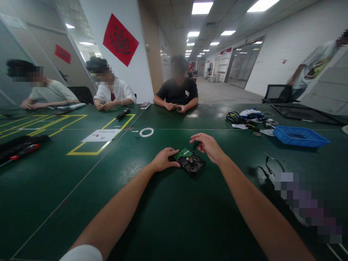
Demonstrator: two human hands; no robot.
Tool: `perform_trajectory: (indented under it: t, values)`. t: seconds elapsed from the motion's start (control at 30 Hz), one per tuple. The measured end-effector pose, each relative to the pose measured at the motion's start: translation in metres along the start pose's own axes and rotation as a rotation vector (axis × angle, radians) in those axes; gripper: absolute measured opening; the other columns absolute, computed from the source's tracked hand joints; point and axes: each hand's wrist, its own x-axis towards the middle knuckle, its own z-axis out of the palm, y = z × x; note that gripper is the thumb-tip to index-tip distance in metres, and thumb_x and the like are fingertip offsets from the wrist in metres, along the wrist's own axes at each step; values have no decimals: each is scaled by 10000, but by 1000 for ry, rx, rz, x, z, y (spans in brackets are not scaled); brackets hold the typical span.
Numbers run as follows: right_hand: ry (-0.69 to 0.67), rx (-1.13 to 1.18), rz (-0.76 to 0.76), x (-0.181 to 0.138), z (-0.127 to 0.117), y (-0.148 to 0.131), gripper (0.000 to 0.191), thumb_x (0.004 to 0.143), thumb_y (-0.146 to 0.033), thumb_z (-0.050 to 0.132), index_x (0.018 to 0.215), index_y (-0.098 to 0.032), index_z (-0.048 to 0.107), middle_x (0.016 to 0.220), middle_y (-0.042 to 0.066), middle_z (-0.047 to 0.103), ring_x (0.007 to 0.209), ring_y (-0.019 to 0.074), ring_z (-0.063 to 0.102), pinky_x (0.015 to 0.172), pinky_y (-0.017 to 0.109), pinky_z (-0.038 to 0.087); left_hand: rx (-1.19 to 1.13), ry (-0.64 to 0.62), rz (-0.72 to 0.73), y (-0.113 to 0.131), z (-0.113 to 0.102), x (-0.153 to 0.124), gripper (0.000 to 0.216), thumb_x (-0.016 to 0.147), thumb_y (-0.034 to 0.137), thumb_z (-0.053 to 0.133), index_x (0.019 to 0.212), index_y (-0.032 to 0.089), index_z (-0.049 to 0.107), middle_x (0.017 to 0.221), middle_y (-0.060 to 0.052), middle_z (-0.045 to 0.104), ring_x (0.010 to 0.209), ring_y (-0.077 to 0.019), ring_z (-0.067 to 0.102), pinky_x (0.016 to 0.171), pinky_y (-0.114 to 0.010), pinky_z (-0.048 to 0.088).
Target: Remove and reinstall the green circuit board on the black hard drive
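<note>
A hard drive (196,167) lies on the green table with its circuit-board side up, a green board showing at its far end and dark metal nearer me. My left hand (164,159) grips its left corner, fingers along the far edge and thumb on the near side. Just above the drive's far right edge hovers my right hand (208,146), its fingers curled together in a pinch. Something small and dark seems to be at those fingertips, too unclear to name.
A white ring-shaped roll (146,132) and a paper sheet (100,135) lie to the left. On the right are a blue tray (301,136), a heap of cables (235,117) and eyeglasses (272,170). Across the table sits a person in black (176,88); two others sit left.
</note>
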Motion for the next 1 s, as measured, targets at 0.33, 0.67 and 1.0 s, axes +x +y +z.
perform_trajectory:
  t: [0.33,0.67,1.0]
  values:
    - [-95,316,100,-3,6,1,148,844,-313,662,884,-188,592,973,96,742,622,132,629,538,245,488,2,-2,3,1,-1,0,846,728,659,766,1434,245,553,1215,-104,617,1135,-288,581,994,-410,461]
    - [25,37,12,3,-1,3,281,806,-404,684,995,-200,727,741,11,640,555,105,507,440,227,328,-21,-6,-14,3,-2,-1,824,729,639,778,1428,260,559,1219,-103,619,1143,-289,579,1002,-417,455]
    - [127,36,-25,6,-4,10,156,761,-320,662,849,-191,651,783,10,663,536,91,484,444,221,337,-10,-1,-18,1,0,0,841,724,644,778,1436,260,550,1224,-95,617,1150,-286,575,1007,-408,454]
